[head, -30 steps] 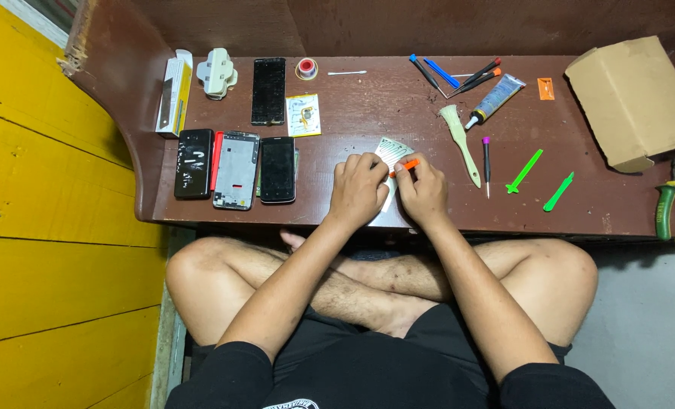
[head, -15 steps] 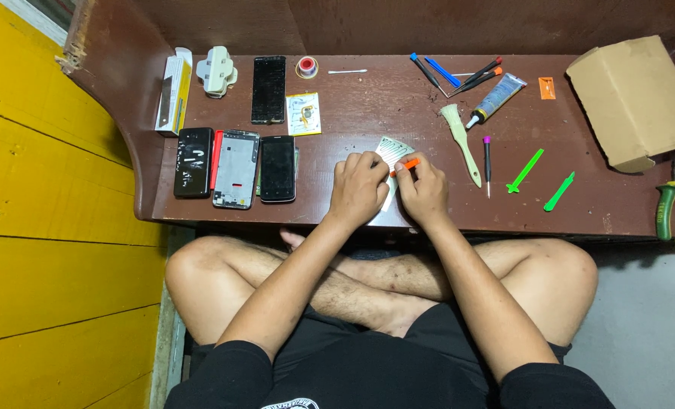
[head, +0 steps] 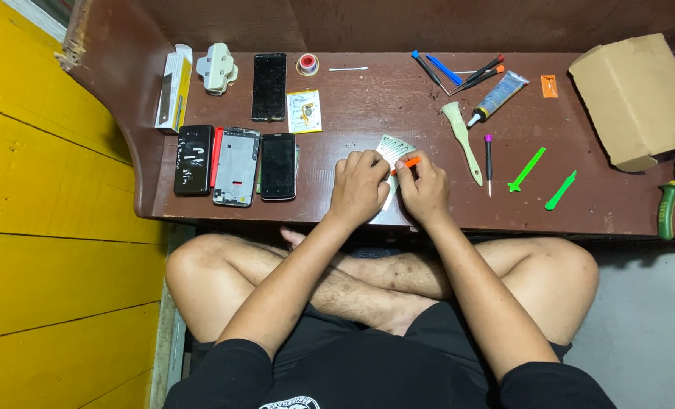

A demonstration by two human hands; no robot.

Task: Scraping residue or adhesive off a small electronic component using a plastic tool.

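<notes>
The phone frame (head: pixel 392 151) lies flat on the brown table (head: pixel 398 98), near its front edge, right before the seated person, and most of it is hidden under the two hands. The left hand (head: pixel 358 187) presses on it from above with the fingers curled down, so it pins the part more than it grips it. The right hand (head: pixel 425 189) is closed around a small orange tool (head: pixel 406 162), and the tip of the tool touches the pale part between the thumbs.

What could go wrong here, in my judgement: the tool tip may slip off the smooth surface if the push is too strong, and then it can scratch the part or poke the left thumb, which sits just beside the tip. The part also looks thin (I cannot tell how stiff it is), so uneven pressing from the left hand might bend it. The frame is near the table edge, and a sudden jerk could send it down to the person's lap.

Other things are well apart: three phones (head: pixel 235 165) to the left, a brush (head: pixel 461 141) and green pry tools (head: pixel 538 179) to the right, a cardboard box (head: pixel 639 98) in the corner
</notes>
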